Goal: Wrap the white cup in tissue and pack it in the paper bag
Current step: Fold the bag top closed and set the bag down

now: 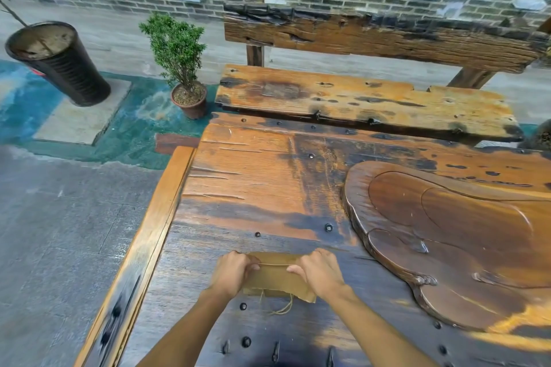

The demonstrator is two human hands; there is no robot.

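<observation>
A flat brown paper bag (275, 278) lies on the dark wooden table (253, 188) near its front edge. Its twine handle (281, 307) trails toward me from the near side. My left hand (231, 272) grips the bag's left edge and my right hand (319, 272) grips its right edge, both pressing on a fold line across the bag. The white cup and the tissue are not in view.
A large carved wooden tea tray (447, 247) fills the table's right side. Beyond the table stands a wooden bench (357, 98). On the floor to the left are a small potted plant (185, 68) and a tall black planter (56, 62).
</observation>
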